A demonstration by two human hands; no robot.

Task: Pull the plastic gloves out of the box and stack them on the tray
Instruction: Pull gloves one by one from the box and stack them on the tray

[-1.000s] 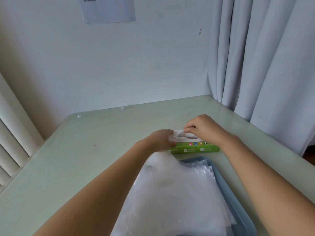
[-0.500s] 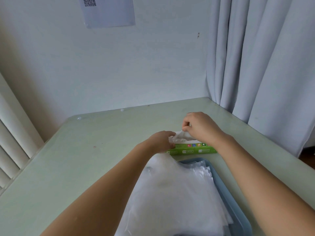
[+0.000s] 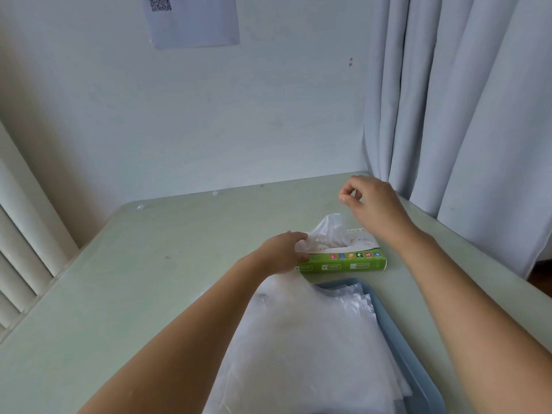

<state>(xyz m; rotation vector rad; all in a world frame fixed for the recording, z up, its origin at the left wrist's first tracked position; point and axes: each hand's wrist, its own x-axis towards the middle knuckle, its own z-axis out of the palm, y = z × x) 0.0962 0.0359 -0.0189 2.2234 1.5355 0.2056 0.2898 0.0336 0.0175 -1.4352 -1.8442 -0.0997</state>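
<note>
A green glove box (image 3: pixel 343 264) lies on the table behind the blue tray (image 3: pixel 391 321). My left hand (image 3: pixel 282 252) grips the box's left end, fingers curled over its top edge. A clear plastic glove (image 3: pixel 328 231) sticks up crumpled from the box opening. My right hand (image 3: pixel 372 204) hovers above and to the right of it, thumb and forefinger pinched together; I see no plastic between them, and a small gap shows under the fingertips. A thick pile of clear gloves (image 3: pixel 298 339) lies on the tray and spills over its left side.
The pale green table (image 3: pixel 149 279) meets the wall at the back. A grey curtain (image 3: pixel 463 115) hangs along its right edge, close to my right hand. Window blinds (image 3: pixel 18 234) stand at the left. A paper sheet (image 3: pixel 194 22) is stuck on the wall.
My right hand has risen from the box opening, up and to the right. A glove now stands partly out of the box. My left hand stays on the box's left end.
</note>
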